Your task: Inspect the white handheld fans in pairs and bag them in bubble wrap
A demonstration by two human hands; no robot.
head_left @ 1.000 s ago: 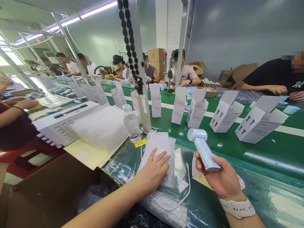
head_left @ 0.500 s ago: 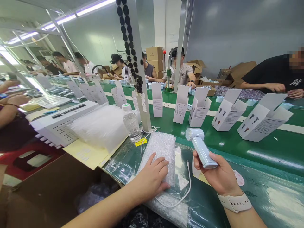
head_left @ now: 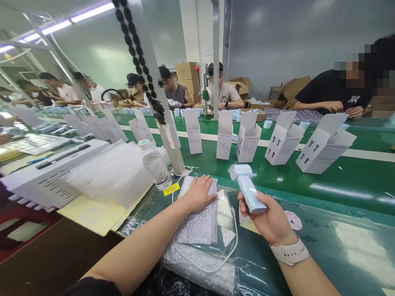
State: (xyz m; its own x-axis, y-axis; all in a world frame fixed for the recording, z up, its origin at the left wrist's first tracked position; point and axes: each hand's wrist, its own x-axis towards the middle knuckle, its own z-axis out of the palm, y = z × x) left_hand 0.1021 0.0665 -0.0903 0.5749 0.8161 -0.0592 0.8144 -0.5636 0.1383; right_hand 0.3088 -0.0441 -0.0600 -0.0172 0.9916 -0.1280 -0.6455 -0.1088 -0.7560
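Note:
My right hand (head_left: 273, 220) is wrapped round the handle of a light blue handheld fan (head_left: 248, 191), holding it tilted above the bench with its round head up and to the left. Flat on a bubble-wrap bag (head_left: 200, 228) lies my left hand (head_left: 197, 195), fingers stretched toward the bag's far edge. A white charging cable (head_left: 237, 236) loops beside and below the bag. More bubble wrap (head_left: 200, 263) hangs at the bench's near edge. White triangular stickers (head_left: 227, 236) rest between the bag and the cable.
White open boxes (head_left: 277, 142) stand in a row on the green conveyor (head_left: 354, 191). A water bottle (head_left: 156, 166) sits by the metal post (head_left: 173, 144). Stacked clear plastic bags (head_left: 108, 174) lie to the left. Several people work across the belt.
My left hand has slid forward along the bubble-wrap bag to its far part. My right hand still holds the handheld fan. The view has shifted to the right.

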